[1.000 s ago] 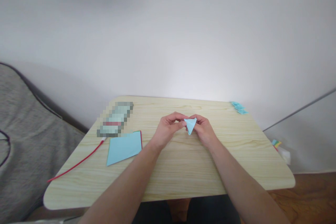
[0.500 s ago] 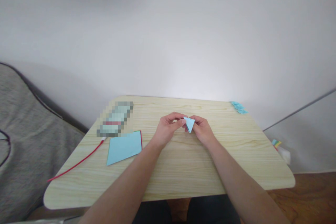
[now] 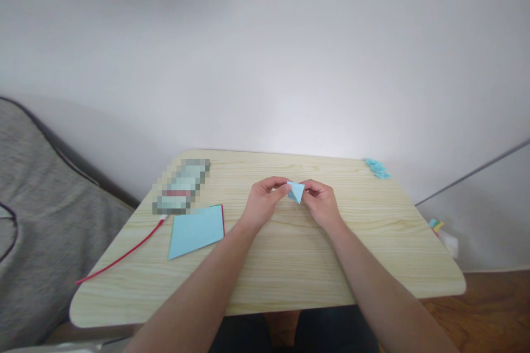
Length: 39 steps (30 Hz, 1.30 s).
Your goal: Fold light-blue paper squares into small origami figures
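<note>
A small folded piece of light blue paper, triangular in outline, is held up over the middle of the table. My left hand pinches its left side, thumb in front and fingers behind. At its right edge is my right hand, thumb and forefinger closed on the upper right corner. The fingertips behind the paper are partly hidden. To the left of my left forearm lies a stack of square paper sheets, light blue on top, with red and green edges showing.
A blurred phone with a red cable lies on the table's left. Several folded blue paper pieces sit at the back right corner. A white wall rises behind the table; grey fabric is at left.
The folded paper has shifted slightly left and up and turned a little. My right hand's fingers have moved from behind it out to its right edge.
</note>
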Each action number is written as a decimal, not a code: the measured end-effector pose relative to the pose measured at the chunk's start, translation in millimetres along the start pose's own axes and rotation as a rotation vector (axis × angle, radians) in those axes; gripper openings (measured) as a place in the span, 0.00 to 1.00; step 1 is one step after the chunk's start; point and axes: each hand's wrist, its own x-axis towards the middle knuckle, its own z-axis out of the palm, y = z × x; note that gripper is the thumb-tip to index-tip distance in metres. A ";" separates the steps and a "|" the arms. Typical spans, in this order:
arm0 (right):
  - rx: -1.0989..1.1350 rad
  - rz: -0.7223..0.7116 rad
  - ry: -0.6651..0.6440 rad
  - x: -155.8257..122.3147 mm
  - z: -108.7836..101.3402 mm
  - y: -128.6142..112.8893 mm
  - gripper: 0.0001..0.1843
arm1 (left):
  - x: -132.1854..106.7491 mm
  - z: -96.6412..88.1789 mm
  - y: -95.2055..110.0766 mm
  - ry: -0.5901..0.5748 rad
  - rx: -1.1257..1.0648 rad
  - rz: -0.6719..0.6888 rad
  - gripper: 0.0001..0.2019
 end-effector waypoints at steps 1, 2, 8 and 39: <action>0.000 0.007 -0.006 -0.3 -0.1 -1.3 0.06 | 0.6 -0.2 -1.2 0.006 -0.001 -0.003 0.11; -0.004 0.010 -0.016 -0.5 -0.4 -2.4 0.06 | 1.1 -0.4 -2.0 0.014 -0.001 -0.007 0.11; 0.035 0.022 -0.087 1.8 -3.9 -2.7 0.10 | 1.7 1.0 1.9 0.090 0.005 -0.047 0.11; 0.037 0.056 -0.009 0.6 0.5 0.0 0.13 | 1.7 -2.0 -2.9 0.072 0.141 0.090 0.08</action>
